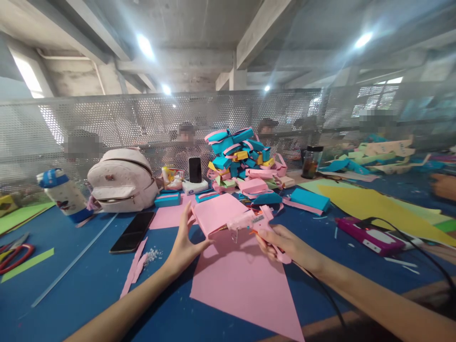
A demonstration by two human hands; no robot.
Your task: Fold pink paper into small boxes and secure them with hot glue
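Note:
My left hand [188, 242] holds a folded pink paper box [221, 209] by its left side, thumb at the near edge and fingers at the far corner. In my right hand [281, 242] is a pink hot glue gun [258, 219], its nozzle pointing left at the box's near edge. Whether the nozzle touches the paper I cannot tell. Beneath both lies a flat sheet of pink paper [245, 285] on the blue tabletop [156, 294]. A black cord runs from the glue gun toward the lower right.
Behind the box rises a pile of blue, pink and yellow paper pieces [242, 161]. A backpack [123, 183], bottle [66, 197] and black phone [132, 232] stand or lie left. Red-handled scissors [16, 251] are far left. At right are a purple power bank [370, 236] and yellow sheets [388, 213].

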